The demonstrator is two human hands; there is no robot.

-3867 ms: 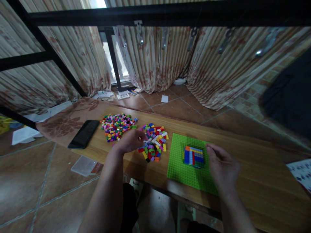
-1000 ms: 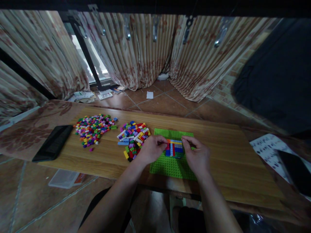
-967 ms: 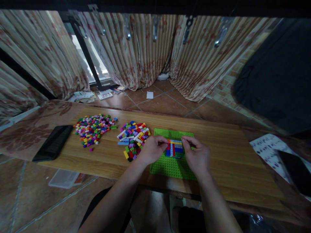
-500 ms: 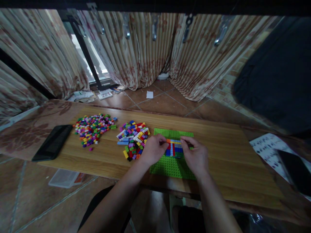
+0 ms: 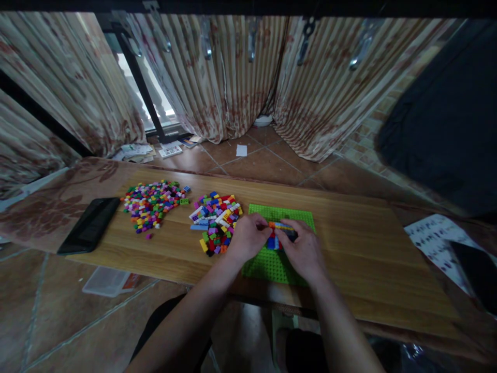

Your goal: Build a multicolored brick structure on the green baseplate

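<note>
A multicoloured toy brick assembly (image 5: 273,242) in red, blue, white, orange and yellow is over the middle of a green studded baseplate (image 5: 272,267). Whether it is pressed onto the studs I cannot tell. My left hand (image 5: 248,239) is closed, its thumb and fingers pinching the assembly's left edge. From the right, my right hand (image 5: 305,251) grips the same assembly, its thumb in front and its fingers curled over the top. That hand hides most of the right part.
Left of the baseplate lies a pile of mixed bricks (image 5: 217,220), with a pile of smaller bricks (image 5: 155,202) farther left. A black tablet (image 5: 90,225) rests at the wooden table's (image 5: 361,248) left end. At right are a printed sheet (image 5: 435,243) and a dark phone-like device (image 5: 476,272).
My right hand has shifted left and now covers the assembly's grey and blue right part, which showed before. My left hand stays at the left edge. The view has shifted slightly.
</note>
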